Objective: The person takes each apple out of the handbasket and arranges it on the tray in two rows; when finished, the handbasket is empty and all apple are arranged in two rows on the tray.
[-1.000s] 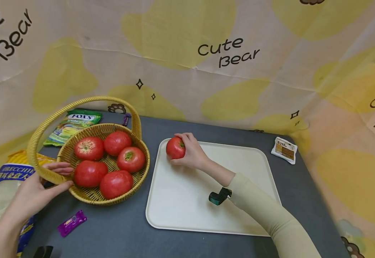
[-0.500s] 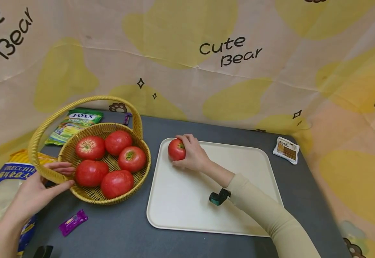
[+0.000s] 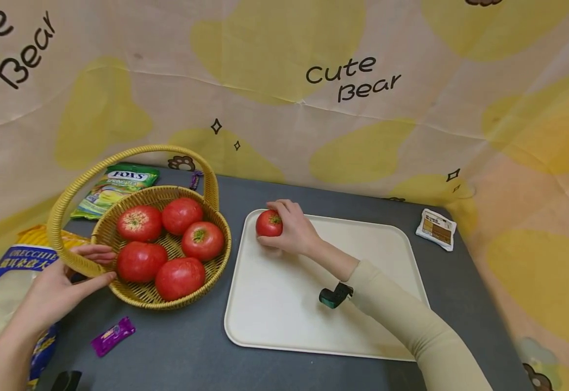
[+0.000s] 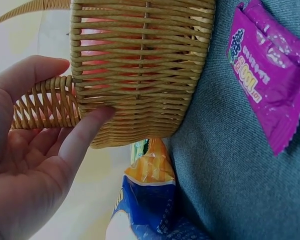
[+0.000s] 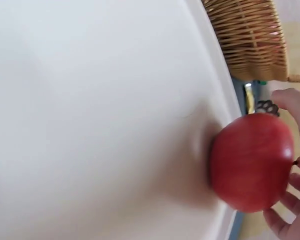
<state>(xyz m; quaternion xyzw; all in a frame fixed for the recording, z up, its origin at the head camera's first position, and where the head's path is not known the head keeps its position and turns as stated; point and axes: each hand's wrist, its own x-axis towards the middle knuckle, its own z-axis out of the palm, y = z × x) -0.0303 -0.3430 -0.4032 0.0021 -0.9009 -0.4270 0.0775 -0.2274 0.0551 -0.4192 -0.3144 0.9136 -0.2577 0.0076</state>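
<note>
In the head view, my right hand (image 3: 291, 228) holds a red apple (image 3: 268, 223) at the far left corner of a cream tray (image 3: 274, 315). The right wrist view shows this apple (image 5: 252, 162) with its short stem toward the fingers and a shadow on the tray; whether it touches the tray I cannot tell. My left hand (image 3: 54, 290) grips the yellow wicker basket (image 3: 223, 255) where its arched handle meets the rim. In the left wrist view, thumb and fingers of the left hand (image 4: 35, 165) lie around the handle's base. Several red apples (image 3: 180, 278) sit inside the basket.
A purple candy (image 3: 113, 336) lies before the basket. Left of it is a blue and yellow pasta bag (image 3: 5, 304); behind stands a green Fox's bag (image 3: 118, 184) beside another small purple wrapper (image 3: 195, 180). A white and brown packet (image 3: 436, 229) lies right of the tray. Patterned cloth hangs behind.
The scene has slid slightly rightward in the head view. Both hands keep nearly the same places, the right on the apple at the tray corner, the left on the basket.
</note>
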